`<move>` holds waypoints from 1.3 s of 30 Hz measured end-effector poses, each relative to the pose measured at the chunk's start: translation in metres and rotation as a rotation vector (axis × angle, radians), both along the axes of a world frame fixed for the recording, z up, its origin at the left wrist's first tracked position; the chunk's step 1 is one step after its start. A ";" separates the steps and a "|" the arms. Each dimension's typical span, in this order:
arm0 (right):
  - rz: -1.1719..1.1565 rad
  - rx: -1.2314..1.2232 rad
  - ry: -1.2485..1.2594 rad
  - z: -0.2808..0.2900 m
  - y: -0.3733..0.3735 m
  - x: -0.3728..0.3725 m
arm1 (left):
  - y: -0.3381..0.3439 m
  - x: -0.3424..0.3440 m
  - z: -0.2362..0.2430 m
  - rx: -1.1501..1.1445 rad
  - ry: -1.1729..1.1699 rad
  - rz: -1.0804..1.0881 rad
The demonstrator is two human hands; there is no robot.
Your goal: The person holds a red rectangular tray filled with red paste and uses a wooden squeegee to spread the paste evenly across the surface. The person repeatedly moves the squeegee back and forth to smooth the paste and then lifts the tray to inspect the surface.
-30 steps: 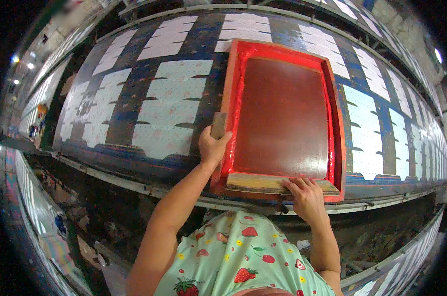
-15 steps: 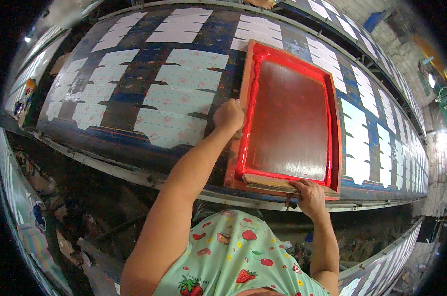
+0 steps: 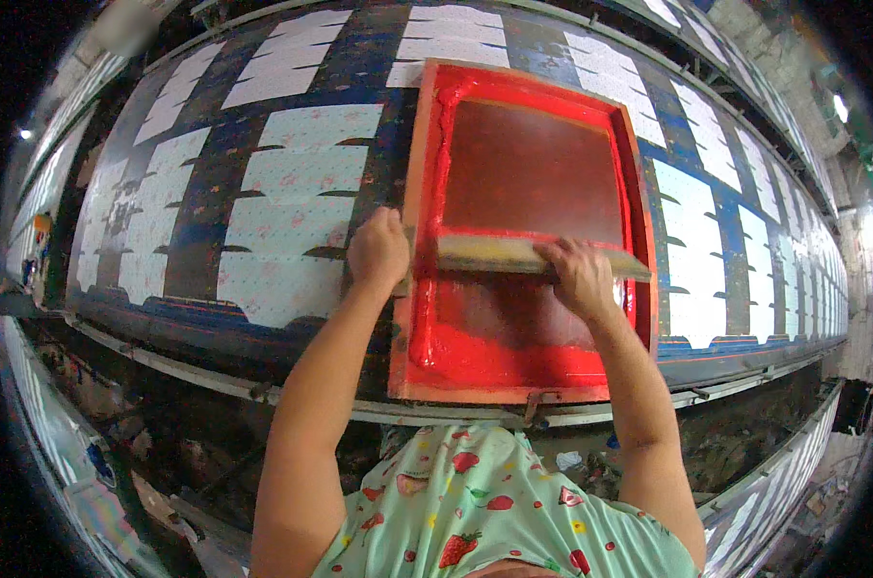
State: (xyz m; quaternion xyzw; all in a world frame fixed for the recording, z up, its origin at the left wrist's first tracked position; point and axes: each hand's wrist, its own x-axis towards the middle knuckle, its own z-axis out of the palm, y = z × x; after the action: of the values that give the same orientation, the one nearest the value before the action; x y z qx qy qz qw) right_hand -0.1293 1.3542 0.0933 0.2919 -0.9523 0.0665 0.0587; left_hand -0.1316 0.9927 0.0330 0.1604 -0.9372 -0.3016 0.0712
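Squeegee (image 3: 489,254) pinched in your right hand (image 3: 581,276) | left hand (image 3: 378,250) curled by red frame (image 3: 504,391), grip unclear | sheets (image 3: 297,193) left and right | tabletop (image 3: 205,212) between, edge near you

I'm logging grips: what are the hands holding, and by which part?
The right hand holds the pale bar right of its middle. The left hand curls at the left side of the frame; whether it grips anything cannot be told.
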 end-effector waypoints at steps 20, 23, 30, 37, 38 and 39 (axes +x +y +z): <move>-0.041 0.036 0.148 -0.046 0.009 -0.396 | 0.006 0.004 0.009 0.036 0.004 0.089; -0.045 0.014 0.188 -0.057 0.014 -0.405 | 0.005 0.004 0.011 0.009 -0.003 0.061; 0.036 0.144 -0.088 -0.021 0.016 -0.396 | 0.005 0.004 0.013 -0.025 0.045 0.001; 0.103 0.175 -0.087 -0.010 0.017 -0.268 | 0.001 0.006 0.008 -0.024 0.121 -0.049; 0.128 0.207 -0.038 -0.008 0.015 -0.248 | 0.000 0.005 0.008 -0.022 0.146 -0.064; 0.141 0.201 -0.093 -0.001 0.020 -0.227 | 0.000 0.005 0.007 -0.029 0.153 -0.064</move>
State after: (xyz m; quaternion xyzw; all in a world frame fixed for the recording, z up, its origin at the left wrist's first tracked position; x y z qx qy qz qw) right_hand -0.3563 1.3746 0.0921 0.3593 -0.9330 -0.0121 -0.0199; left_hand -0.1261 0.9926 0.0401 0.1059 -0.9378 -0.3016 0.1355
